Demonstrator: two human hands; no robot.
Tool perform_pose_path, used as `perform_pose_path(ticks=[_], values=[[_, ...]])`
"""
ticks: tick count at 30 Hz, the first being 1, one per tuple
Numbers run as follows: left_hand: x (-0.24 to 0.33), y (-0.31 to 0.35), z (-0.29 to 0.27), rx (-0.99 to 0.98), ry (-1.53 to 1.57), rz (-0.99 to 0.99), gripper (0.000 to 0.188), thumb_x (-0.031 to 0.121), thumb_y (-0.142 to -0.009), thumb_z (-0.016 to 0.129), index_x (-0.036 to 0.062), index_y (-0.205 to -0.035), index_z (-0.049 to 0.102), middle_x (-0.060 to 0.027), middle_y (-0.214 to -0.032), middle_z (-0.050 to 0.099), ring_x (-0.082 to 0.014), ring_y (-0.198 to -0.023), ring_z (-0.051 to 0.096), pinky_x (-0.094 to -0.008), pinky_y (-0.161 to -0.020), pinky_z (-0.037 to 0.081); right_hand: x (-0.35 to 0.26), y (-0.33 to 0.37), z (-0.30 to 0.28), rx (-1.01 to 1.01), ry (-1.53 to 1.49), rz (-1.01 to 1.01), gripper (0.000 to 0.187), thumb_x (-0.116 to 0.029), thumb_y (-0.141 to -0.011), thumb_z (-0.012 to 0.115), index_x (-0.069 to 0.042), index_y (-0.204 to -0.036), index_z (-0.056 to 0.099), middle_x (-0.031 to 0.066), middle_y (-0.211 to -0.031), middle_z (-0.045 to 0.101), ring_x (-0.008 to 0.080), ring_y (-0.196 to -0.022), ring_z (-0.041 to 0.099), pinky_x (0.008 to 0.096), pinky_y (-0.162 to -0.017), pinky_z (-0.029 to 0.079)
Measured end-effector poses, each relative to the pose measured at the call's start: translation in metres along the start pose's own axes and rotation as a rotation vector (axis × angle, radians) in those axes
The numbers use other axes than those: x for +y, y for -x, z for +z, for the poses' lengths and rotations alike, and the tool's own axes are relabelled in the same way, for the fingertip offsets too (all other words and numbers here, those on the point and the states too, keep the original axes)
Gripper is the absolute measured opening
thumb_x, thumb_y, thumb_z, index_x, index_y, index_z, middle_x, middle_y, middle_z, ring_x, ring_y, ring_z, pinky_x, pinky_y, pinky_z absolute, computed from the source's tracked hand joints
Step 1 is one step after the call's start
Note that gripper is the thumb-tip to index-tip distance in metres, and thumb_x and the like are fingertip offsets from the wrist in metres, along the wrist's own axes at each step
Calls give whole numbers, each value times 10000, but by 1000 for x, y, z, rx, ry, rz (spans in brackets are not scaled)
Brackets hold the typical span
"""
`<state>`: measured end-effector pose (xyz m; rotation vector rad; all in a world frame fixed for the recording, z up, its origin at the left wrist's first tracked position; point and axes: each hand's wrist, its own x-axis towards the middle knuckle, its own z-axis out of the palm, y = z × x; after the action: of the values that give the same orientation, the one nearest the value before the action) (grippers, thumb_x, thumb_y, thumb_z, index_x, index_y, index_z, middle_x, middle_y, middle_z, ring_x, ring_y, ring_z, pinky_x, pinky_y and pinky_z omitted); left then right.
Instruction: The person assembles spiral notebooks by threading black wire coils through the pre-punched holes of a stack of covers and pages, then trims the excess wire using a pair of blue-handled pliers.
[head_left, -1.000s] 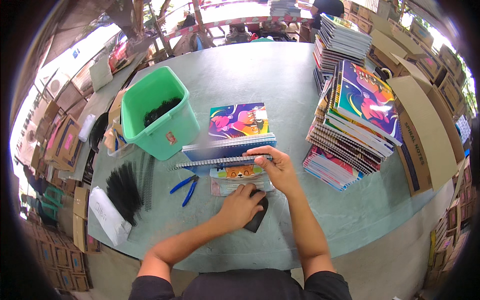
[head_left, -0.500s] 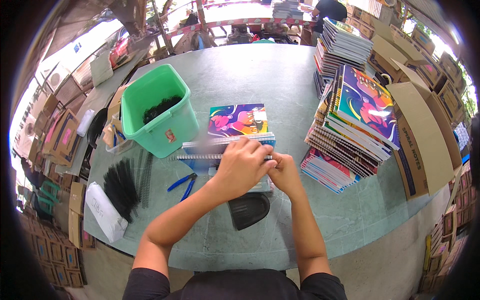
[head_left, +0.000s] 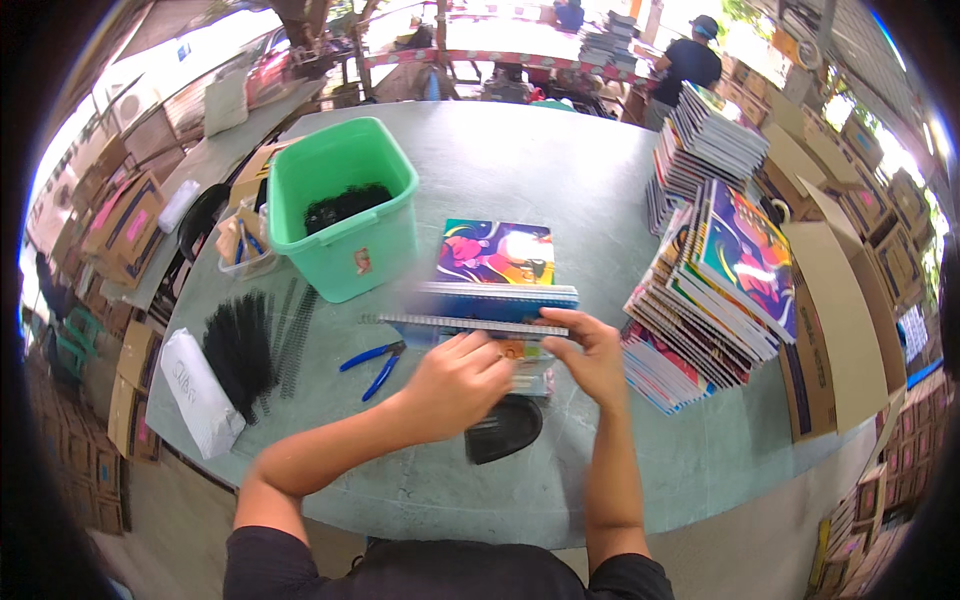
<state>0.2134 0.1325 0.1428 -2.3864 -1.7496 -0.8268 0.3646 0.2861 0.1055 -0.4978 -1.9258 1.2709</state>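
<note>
A spiral notebook [head_left: 430, 328] stands on edge before me, its holed edge upward. A thin coil [head_left: 370, 319] sticks out past its left end, blurred. My right hand [head_left: 594, 358] pinches the notebook's right end between thumb and fingers. Low against its near side is my left hand [head_left: 460, 385], fingers curled in and somewhat blurred; what they hold, if anything, is hidden. Right behind stands another bound stack [head_left: 500, 293] with a blue side. Farther back, a notebook with a colourful cover [head_left: 495, 250] lies flat. Blue-handled pliers [head_left: 372, 368] rest left of my left hand.
A green bin [head_left: 345, 245] with black coils stands at left, near loose black coils [head_left: 240, 350] and a white wrapped packet [head_left: 203, 392]. A black tray-like piece [head_left: 503, 430] lies close in front. Notebook stacks [head_left: 705, 300] and an open carton [head_left: 840, 330] stand right. Another person [head_left: 690, 65] is beyond the table.
My left hand has moved from the notebook's right end leftward and down toward me. My right hand has opened out a little and now grips the right end more visibly. The view has shifted slightly.
</note>
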Motion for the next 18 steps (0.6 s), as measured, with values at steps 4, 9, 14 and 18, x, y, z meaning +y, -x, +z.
perform_pose_path(ticks=[4, 9, 14, 18], values=[[-74, 104, 7, -253, -254, -554, 432, 207, -725, 723, 19, -1089, 586, -184, -1087, 563, -354, -1017, 537, -422, -875, 455, -52, -22, 6, -245, 388, -102, 295, -155, -777, 725, -15, -1031, 672, 120, -963, 696, 216, -888, 659, 317, -820, 496], [-109, 156, 24, -284, -174, -780, 517, 199, -716, 733, 9, -1152, 532, -206, -1088, 550, -363, -1022, 529, -428, -881, 443, -85, -47, 117, -536, 688, -304, 278, -200, -790, 680, -48, -1022, 667, 143, -946, 674, 318, -865, 642, 397, -775, 499], [-81, 130, -15, -32, 389, -863, 406, 221, -808, 642, 0, -1123, 511, -158, -961, 585, -271, -831, 591, -381, -764, 473, -65, -84, 143, -517, 511, -142, 312, -36, -786, 603, -61, -1094, 648, 156, -986, 683, 279, -876, 666, 350, -784, 511], [-54, 88, -45, 111, 830, -975, 333, 227, -886, 511, 1, -1130, 521, -90, -880, 578, -173, -713, 582, -317, -660, 473, -69, -85, 142, -523, 326, -94, 357, 38, -766, 579, -76, -1092, 666, 117, -976, 698, 230, -864, 670, 329, -798, 506]])
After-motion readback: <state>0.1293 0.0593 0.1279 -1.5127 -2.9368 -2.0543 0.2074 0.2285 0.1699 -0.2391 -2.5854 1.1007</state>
